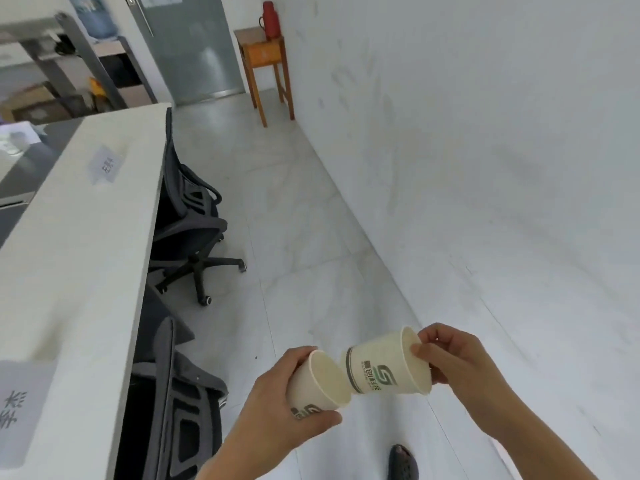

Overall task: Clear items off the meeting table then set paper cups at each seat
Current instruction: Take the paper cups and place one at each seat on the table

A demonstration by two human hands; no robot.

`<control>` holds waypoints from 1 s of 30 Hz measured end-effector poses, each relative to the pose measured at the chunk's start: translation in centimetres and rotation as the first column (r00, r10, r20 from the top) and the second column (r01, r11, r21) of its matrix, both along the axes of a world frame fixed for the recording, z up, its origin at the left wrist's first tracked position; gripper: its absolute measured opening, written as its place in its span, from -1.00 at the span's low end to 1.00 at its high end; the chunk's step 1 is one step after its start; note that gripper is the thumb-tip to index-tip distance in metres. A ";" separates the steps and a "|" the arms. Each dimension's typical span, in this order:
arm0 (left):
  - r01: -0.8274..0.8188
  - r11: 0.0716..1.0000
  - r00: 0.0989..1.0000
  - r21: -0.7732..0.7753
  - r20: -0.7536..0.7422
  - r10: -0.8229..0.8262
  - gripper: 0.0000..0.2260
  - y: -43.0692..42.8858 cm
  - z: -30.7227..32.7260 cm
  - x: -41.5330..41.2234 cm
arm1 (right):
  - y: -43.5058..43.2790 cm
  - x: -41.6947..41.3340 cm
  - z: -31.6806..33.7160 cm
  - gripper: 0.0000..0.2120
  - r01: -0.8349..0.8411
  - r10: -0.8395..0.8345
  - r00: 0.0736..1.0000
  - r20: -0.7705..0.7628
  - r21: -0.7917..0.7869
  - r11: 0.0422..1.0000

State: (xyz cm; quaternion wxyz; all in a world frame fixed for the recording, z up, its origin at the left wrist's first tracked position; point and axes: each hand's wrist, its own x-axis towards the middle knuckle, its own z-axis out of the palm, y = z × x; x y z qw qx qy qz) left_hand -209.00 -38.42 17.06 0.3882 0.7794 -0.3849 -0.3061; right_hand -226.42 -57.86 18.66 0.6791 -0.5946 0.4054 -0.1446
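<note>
I hold two white paper cups with a green logo over the floor, right of the meeting table [79, 237]. My left hand [277, 407] wraps around one paper cup [317, 382], whose mouth faces up and right. My right hand [450, 358] pinches the rim of the second paper cup [384, 365], which lies on its side. That cup's base touches the first cup's rim. The white table runs along the left side, with a name card [105, 164] in front of each seat.
Two dark office chairs [188, 220] are pushed under the table's right edge. A second name card [19, 414] lies near the front. A wooden side table [265, 53] with a red thermos [270, 20] stands by the door. A white wall runs along the right, beside a tiled aisle.
</note>
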 end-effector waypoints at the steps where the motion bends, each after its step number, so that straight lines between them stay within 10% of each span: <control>1: -0.038 0.999 0.999 0.005 0.019 0.038 -0.41 -1.5 0.1 0.9 | -2.5 1.0 0.1 -0.86 -0.019 0.018 1.000 -0.019 -0.040 0.999; 10: -0.471 0.880 0.882 0.056 0.040 0.470 -0.36 -6.2 -0.4 8.6 | -16.3 17.3 0.4 -0.85 -0.393 0.317 0.918 -0.238 -0.434 0.811; 30: -0.893 0.451 0.451 0.013 -0.001 0.893 -0.48 -4.8 0.1 39.5 | -14.7 61.5 -0.7 -0.82 -0.778 0.766 0.598 -0.235 -0.400 0.484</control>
